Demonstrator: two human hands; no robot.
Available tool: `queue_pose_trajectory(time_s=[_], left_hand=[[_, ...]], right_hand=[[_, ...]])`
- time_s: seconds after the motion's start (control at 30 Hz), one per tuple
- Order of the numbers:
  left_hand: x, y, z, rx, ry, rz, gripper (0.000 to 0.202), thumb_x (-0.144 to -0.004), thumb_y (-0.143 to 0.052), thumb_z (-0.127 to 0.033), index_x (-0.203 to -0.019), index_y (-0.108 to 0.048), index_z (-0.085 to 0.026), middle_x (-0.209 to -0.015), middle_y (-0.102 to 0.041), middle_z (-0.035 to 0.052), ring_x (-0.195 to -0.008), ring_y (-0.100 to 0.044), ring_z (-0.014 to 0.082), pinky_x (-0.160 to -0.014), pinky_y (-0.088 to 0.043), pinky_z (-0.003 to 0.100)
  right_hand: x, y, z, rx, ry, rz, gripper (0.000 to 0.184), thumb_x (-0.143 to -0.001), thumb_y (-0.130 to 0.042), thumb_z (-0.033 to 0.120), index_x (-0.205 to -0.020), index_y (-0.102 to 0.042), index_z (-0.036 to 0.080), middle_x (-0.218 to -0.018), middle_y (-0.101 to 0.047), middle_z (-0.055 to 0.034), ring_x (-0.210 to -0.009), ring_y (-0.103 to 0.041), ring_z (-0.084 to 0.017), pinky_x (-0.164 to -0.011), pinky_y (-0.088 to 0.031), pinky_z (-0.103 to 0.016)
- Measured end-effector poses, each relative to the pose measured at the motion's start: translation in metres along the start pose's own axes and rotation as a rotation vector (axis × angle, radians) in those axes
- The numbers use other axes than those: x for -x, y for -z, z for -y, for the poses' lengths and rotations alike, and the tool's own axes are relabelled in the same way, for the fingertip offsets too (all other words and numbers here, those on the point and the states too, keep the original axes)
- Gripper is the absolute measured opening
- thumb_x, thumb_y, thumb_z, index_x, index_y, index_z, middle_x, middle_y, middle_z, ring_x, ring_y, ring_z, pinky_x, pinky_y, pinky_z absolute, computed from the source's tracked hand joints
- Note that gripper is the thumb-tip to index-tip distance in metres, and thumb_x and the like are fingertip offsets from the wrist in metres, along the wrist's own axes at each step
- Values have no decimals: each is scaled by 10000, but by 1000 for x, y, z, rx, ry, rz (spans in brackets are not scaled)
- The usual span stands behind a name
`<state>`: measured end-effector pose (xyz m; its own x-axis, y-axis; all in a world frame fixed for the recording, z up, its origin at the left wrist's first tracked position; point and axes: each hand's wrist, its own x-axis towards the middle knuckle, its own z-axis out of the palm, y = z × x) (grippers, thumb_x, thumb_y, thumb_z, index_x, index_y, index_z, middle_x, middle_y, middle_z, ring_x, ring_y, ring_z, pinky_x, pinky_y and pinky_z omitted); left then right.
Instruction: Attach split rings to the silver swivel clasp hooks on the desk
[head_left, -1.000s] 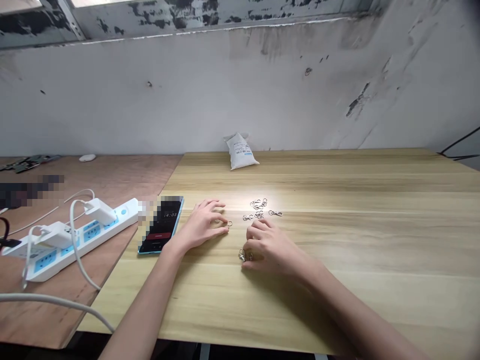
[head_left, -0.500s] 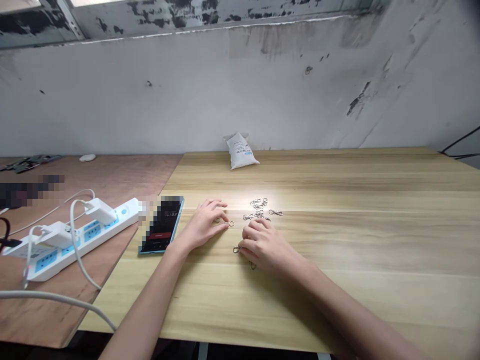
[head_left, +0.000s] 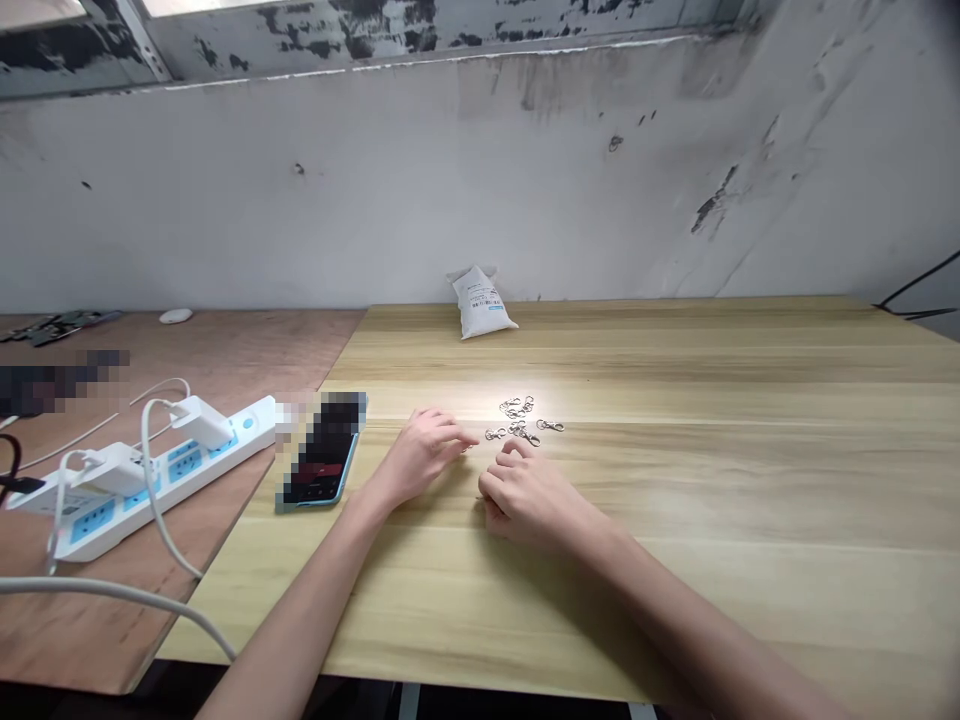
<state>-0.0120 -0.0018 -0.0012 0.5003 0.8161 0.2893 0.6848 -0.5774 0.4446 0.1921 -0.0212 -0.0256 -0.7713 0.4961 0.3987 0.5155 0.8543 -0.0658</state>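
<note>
My left hand (head_left: 426, 455) hovers low over the wooden tabletop with its fingers stretched to the right. A small metal ring (head_left: 469, 447) shows in part at its fingertips; whether they touch it I cannot tell. Close by on the right, my right hand (head_left: 526, 495) rests on the table with fingers curled in. The metal clasp that stuck out of this hand earlier is now hidden by the fingers. Just beyond the hand lie several silver swivel clasps (head_left: 517, 408), with a single clasp (head_left: 550, 426) to their right.
A phone (head_left: 324, 455) lies left of my left hand. On the adjoining reddish table sits a white power strip (head_left: 176, 470) with plugged chargers and cables. A white plastic packet (head_left: 484, 303) leans near the wall at the back of the wooden table (head_left: 712, 400).
My left hand has moved slightly right, covering the rings more. The fingers of my right hand have curled in, and the metal parts beside them have gone from sight.
</note>
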Motion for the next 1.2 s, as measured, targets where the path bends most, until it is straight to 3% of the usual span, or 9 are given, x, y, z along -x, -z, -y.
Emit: queue_pose_trajectory(time_s=[0.2,0.43,0.6,0.7,0.8,1.03,1.2], left_hand=[[0,-4,0,72,17,-46,194,-930,-539,-208,-987,-724,-219,-892,-708,48,-889,-608,199,-813,-466,348],[0,-3,-4,176,114,-78,86,-874,-627,-188,-867,-711,-210,-862,-725,26,-832,-643,179,-754,-491,302],[0,-5,-6,219,85,-116,72,-882,-619,-207,-855,-686,-215,-1056,-705,47,-1036,-617,211,-920,-481,385],[0,-6,-7,218,82,-134,79,-894,-607,-221,-856,-676,-214,-1223,-635,69,-1207,-527,241,-1034,-418,462],[0,-6,-9,243,75,-120,88,-898,-609,-245,-847,-675,-217,-1299,-585,77,-1318,-435,259,-1095,-359,503],[-1,-6,-18,385,132,-79,100,-894,-622,-298,-841,-664,-225,-1378,-535,62,-1406,-340,259,-1153,-289,518],[-2,-10,-22,501,188,-119,105,-876,-644,-326,-844,-665,-228,-1393,-523,53,-1409,-347,248,-1176,-271,503]], right_hand=[[1,4,-4,-272,-114,-81,162,-761,-516,81,-649,-543,195,-587,-592,38,-539,-458,-98,-802,-392,-312],[3,8,-18,-567,-364,-239,88,-837,-589,146,-800,-620,219,-709,-678,17,-657,-594,-141,-800,-450,-356],[3,4,-25,-705,-467,-325,64,-880,-610,237,-861,-671,237,-915,-708,-37,-875,-642,-194,-848,-492,-394],[3,3,-29,-718,-483,-359,90,-892,-615,301,-870,-689,255,-1093,-670,-70,-1102,-583,-238,-949,-468,-449],[4,3,-31,-695,-515,-367,102,-895,-619,329,-876,-702,273,-1196,-633,-72,-1200,-521,-255,-1018,-421,-491],[4,-3,-31,-578,-598,-378,114,-879,-632,329,-874,-728,268,-1203,-634,-83,-1185,-534,-275,-1006,-424,-510],[3,0,-21,-476,-507,-318,155,-902,-599,315,-987,-722,275,-1220,-629,-82,-1195,-524,-280,-991,-411,-523]])
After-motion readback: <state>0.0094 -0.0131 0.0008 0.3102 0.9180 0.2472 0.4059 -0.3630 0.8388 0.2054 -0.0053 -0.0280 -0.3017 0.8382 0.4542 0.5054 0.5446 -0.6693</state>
